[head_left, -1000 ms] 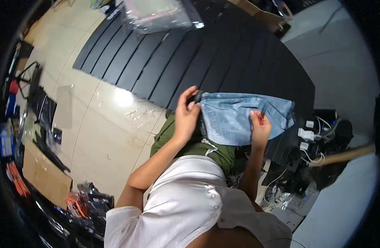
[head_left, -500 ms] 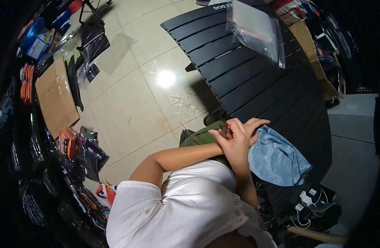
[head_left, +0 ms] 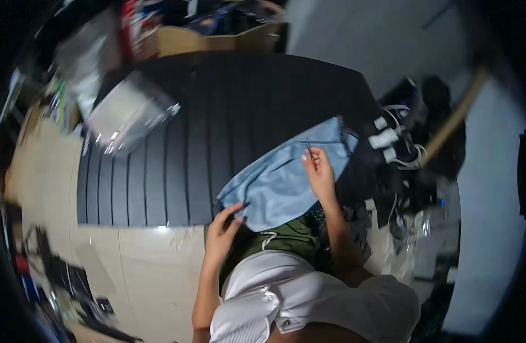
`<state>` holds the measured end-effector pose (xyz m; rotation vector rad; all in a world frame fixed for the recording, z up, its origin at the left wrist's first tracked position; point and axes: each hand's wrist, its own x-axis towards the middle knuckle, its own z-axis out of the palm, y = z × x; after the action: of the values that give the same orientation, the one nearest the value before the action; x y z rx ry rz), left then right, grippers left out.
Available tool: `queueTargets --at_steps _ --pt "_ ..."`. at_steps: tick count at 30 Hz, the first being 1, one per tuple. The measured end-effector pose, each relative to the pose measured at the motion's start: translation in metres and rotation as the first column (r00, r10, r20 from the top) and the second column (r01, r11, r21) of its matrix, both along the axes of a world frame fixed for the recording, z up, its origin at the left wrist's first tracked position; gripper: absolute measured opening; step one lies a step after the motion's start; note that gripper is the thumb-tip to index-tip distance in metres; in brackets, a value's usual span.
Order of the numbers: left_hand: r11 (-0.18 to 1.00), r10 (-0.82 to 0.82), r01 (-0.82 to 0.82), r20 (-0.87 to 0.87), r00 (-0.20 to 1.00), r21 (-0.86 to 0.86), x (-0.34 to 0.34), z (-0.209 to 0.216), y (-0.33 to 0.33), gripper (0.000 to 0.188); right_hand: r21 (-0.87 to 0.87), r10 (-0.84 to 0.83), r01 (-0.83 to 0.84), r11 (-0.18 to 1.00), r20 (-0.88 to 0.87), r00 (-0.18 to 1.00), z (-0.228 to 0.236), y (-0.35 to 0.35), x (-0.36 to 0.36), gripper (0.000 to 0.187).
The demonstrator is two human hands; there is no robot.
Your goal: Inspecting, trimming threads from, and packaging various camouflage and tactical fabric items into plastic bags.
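A light-blue denim garment [head_left: 280, 188] lies spread over the near right part of the black slatted table [head_left: 194, 114]. My right hand [head_left: 321, 178], above the garment's right half, closes around small red-handled scissors [head_left: 311, 155] with thin tips pointing away from me. At the garment's lower left corner is my left hand [head_left: 221, 233], thumb and fingers apart, fingertips at the cloth. Whether they press on it cannot be told. Motion blurs the picture somewhat.
Clear plastic bags [head_left: 128, 114] lie on the table's left. Behind the table stands an open cardboard box [head_left: 217, 43] with packed goods. White plugs and cables [head_left: 388, 137] sit off the right end, near a slanting wooden pole [head_left: 457, 117]. My green-clad lap [head_left: 286, 240] meets the table edge.
My view has swung right toward the table. My hands, together at my lap before, are now apart over the denim garment, which lies more spread out.
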<state>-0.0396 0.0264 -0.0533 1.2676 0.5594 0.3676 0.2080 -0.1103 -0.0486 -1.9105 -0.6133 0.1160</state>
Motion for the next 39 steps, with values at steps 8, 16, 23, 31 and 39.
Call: queueTargets --at_steps 8,16,23,31,39 --pt "0.982 0.189 -0.189 -0.018 0.982 0.008 0.017 0.030 0.051 0.028 -0.255 -0.429 0.582 0.772 0.467 0.773 -0.021 -0.121 0.050 0.037" --pt "0.990 0.125 -0.114 -0.132 0.983 0.087 0.020 0.015 0.083 0.033 -0.392 -0.484 0.775 0.495 0.616 0.621 -0.022 -0.119 0.060 0.039" --pt "0.969 0.247 -0.244 -0.236 0.940 0.046 0.021 0.036 0.063 0.035 -0.391 -0.434 0.806 0.445 0.694 0.575 -0.031 -0.123 0.063 0.034" --pt "0.985 0.173 -0.173 -0.203 0.964 0.019 0.024 0.010 0.065 0.027 -0.221 -0.430 0.868 0.446 0.798 0.424 0.006 -0.092 0.052 0.027" --pt "0.977 0.215 -0.207 -0.252 0.944 0.057 0.026 0.027 0.089 0.027 -0.545 -0.260 0.436 0.716 0.371 0.891 0.017 -0.061 0.082 0.027"
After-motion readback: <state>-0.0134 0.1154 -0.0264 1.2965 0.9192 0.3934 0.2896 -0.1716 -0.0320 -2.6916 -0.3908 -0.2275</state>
